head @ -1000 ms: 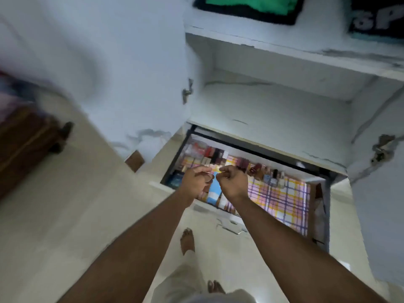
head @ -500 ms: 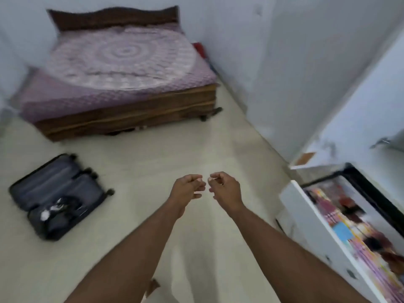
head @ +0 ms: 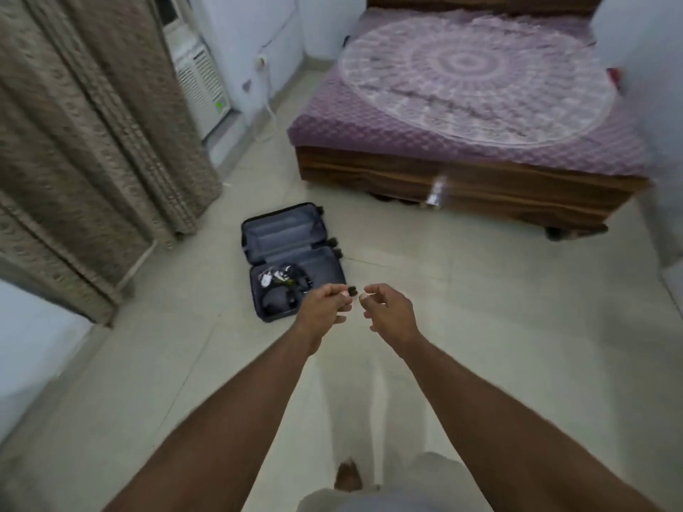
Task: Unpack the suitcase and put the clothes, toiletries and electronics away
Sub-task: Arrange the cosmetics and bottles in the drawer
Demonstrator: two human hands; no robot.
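Note:
A dark grey suitcase (head: pixel 320 268) lies open flat on the pale tiled floor ahead of me. Its far half is empty. The near half holds a tangle of dark cables and small electronics (head: pixel 282 280), with a white piece among them. My left hand (head: pixel 323 308) hangs just right of the suitcase's near corner, fingers loosely curled and holding nothing. My right hand (head: pixel 390 308) is level with it, a short gap between the two, also loosely curled and holding nothing. Both forearms stretch forward at waist height above the floor.
A wooden bed (head: pixel 462 179) with a purple patterned cover stands at the back right. A beige curtain (head: pixel 85 142) hangs on the left, with a white cooler unit (head: pixel 199 79) and a wall socket with a white cable (head: pixel 263 64) behind it. My bare foot (head: pixel 347 474) shows below.
I have turned away from the cupboard drawer towards the room. The suitcase has come from the far left to just ahead of my hands. Both hands have loosened from fists.

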